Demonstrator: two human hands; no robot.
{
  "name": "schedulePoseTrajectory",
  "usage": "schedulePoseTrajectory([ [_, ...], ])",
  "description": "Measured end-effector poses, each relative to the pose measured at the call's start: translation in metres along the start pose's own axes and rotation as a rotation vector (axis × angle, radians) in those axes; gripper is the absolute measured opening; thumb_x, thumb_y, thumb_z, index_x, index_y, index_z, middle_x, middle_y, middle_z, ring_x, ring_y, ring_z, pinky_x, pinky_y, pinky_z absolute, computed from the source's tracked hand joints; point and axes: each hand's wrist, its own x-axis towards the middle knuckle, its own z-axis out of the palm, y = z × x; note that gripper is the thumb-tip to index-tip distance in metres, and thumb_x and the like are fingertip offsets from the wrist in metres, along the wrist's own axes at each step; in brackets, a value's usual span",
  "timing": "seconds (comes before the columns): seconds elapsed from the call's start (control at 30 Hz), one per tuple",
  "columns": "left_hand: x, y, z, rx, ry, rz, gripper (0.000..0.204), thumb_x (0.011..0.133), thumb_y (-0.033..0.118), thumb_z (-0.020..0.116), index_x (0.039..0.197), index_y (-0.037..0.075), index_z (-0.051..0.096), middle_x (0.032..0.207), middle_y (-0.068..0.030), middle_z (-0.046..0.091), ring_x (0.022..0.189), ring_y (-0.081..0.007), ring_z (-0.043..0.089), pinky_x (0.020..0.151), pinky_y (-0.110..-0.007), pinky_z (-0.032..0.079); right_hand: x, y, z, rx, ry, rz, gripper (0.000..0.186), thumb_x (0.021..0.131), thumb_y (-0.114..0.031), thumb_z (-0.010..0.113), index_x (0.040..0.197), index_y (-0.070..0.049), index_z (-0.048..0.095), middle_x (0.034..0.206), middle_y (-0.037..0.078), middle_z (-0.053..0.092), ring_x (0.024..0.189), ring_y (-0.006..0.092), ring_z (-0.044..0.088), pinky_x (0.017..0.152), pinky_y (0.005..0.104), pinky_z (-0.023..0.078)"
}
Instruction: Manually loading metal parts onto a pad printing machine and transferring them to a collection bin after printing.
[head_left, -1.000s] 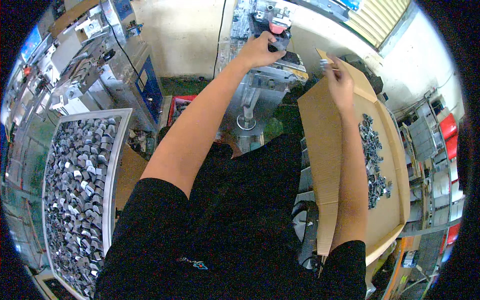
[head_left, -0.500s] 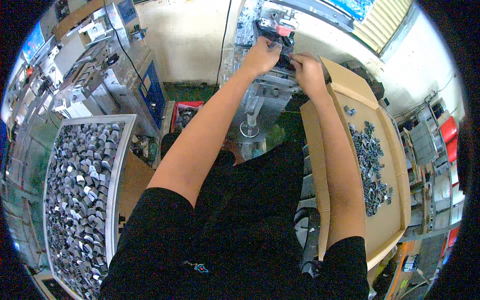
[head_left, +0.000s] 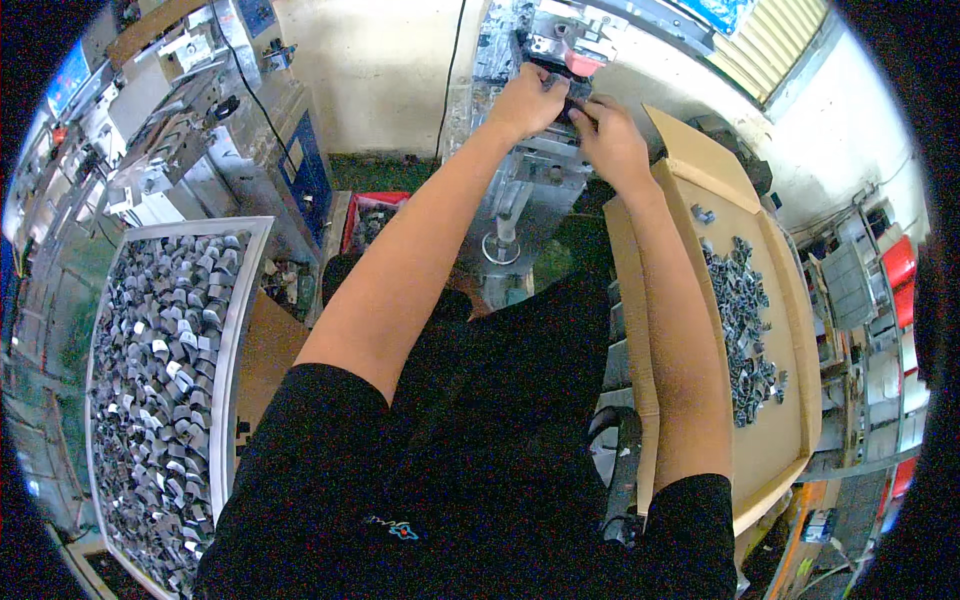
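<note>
Both my arms reach forward to a metal bench machine (head_left: 545,165) with a pinkish-red piece (head_left: 583,64) on its upper part. My left hand (head_left: 530,103) is at the machine's working area, its fingers curled and closed around something mostly hidden. Just to its right, my right hand (head_left: 612,142) pinches with thumb and forefinger close to the left fingertips. Something small and dark (head_left: 570,108) shows between the two hands, too small to name. To the right, an open cardboard box (head_left: 785,400) holds a heap of small dark metal pieces (head_left: 738,330).
On the left stands a grey-rimmed tray (head_left: 232,330) full of curved grey metal pieces (head_left: 170,370). A red bin (head_left: 352,222) with small parts sits beyond my left forearm. Another machine with a blue panel (head_left: 308,175) stands at the far left. Shelving (head_left: 850,285) lines the right side.
My right hand has shifted slightly left and closer to my left hand. My left hand stays at the machine, its fingers slightly moved. The whole view has tilted a little.
</note>
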Motion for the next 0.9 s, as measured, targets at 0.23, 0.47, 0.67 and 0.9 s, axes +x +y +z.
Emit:
schedulePoseTrajectory([
  [0.23, -0.003, 0.018, 0.006, -0.054, -0.005, -0.075, 0.059, 0.088, 0.044, 0.059, 0.119, -0.006, 0.053, 0.110, -0.0308, 0.064, 0.110, -0.0439, 0.061, 0.096, -0.044, 0.046, -0.029, 0.012, 0.032, -0.221, 0.210, -0.144, 0.067, 0.096, -0.044, 0.052, 0.141, 0.004, 0.040, 0.143, 0.023, 0.047, 0.128, 0.0408, 0.049, 0.105, 0.0538, 0.038],
  [0.47, -0.014, -0.008, -0.035, -0.317, 0.146, 0.036, 0.051, 0.087, 0.036, 0.066, 0.114, -0.006, 0.056, 0.101, -0.0220, 0.067, 0.097, -0.0292, 0.066, 0.086, -0.037, 0.051, -0.070, -0.023, 0.028, -0.218, 0.201, -0.122, 0.077, 0.093, -0.051, 0.052, 0.144, 0.005, 0.036, 0.149, 0.022, 0.037, 0.137, 0.0390, 0.036, 0.115, 0.0526, 0.023],
  [0.67, -0.118, 0.003, -0.146, -0.164, -0.024, 0.047, 0.037, 0.093, 0.023, 0.065, 0.116, -0.004, 0.058, 0.104, -0.0124, 0.067, 0.097, -0.0184, 0.063, 0.086, -0.032, 0.050, -0.106, -0.013, 0.023, -0.089, 0.233, -0.117, 0.069, 0.089, -0.028, 0.063, 0.146, -0.002, 0.034, 0.150, 0.019, 0.037, 0.138, 0.0394, 0.034, 0.115, 0.0525, 0.023],
  [0.9, -0.221, -0.012, -0.328, 0.282, 0.173, -0.011, 0.032, 0.093, 0.024, 0.067, 0.113, 0.000, 0.062, 0.094, -0.0042, 0.065, 0.085, -0.0091, 0.058, 0.074, -0.025, 0.048, -0.160, -0.005, 0.081, -0.025, 0.151, -0.108, 0.060, 0.093, -0.026, 0.059, 0.145, -0.003, 0.039, 0.149, 0.022, 0.039, 0.134, 0.0437, 0.038, 0.113, 0.0538, 0.028],
])
